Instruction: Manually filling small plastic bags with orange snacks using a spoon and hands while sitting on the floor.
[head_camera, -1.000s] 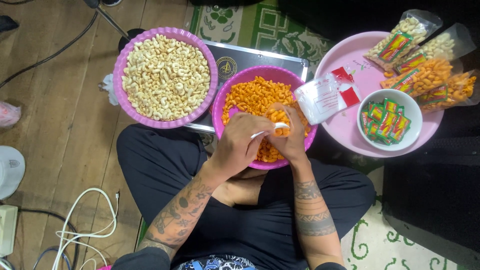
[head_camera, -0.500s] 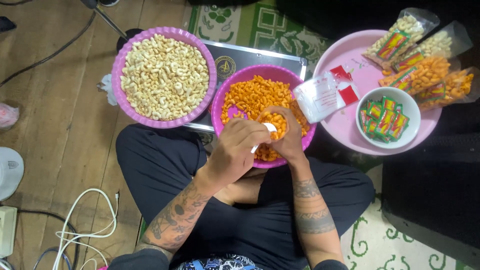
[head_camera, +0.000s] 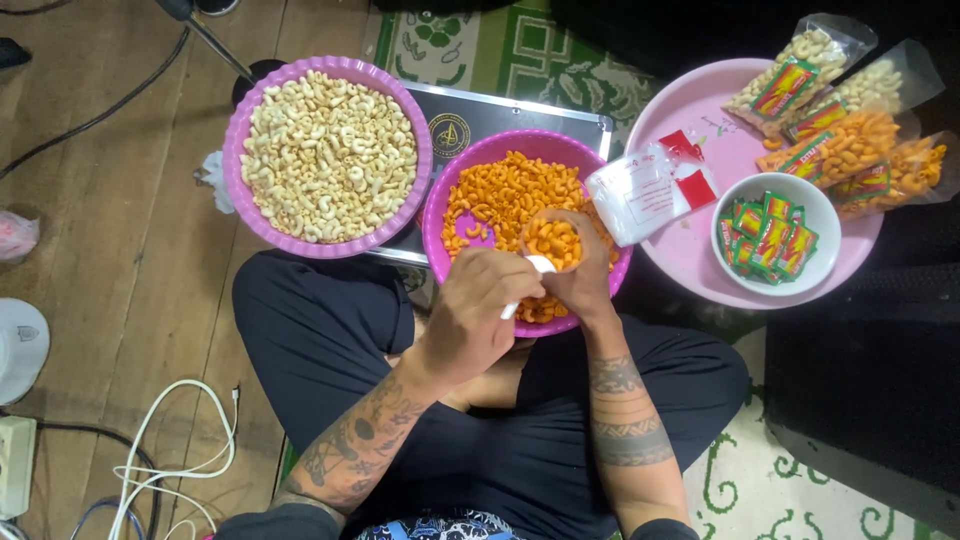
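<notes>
I sit cross-legged over a purple bowl (head_camera: 497, 146) of orange curled snacks. My left hand (head_camera: 478, 312) grips a small white spoon (head_camera: 527, 287), whose tip is at the mouth of a small clear bag (head_camera: 552, 241). My right hand (head_camera: 585, 284) holds that bag upright over the bowl's near side. The bag is filled with orange snacks to near its opening. Both hands touch each other above the bowl's near rim.
A second purple bowl (head_camera: 329, 66) of pale curled snacks stands to the left. Both bowls rest on a black metal-edged case (head_camera: 505, 112). A pink tray (head_camera: 700, 272) on the right carries empty clear bags (head_camera: 650, 187), a white bowl of small green-red packets (head_camera: 768, 236) and filled bags (head_camera: 838, 112). Cables (head_camera: 165, 450) lie at the lower left.
The spoon has come up from the orange snacks to the bag's mouth. The bag now faces up and shows its orange filling. The bowls and tray have not moved.
</notes>
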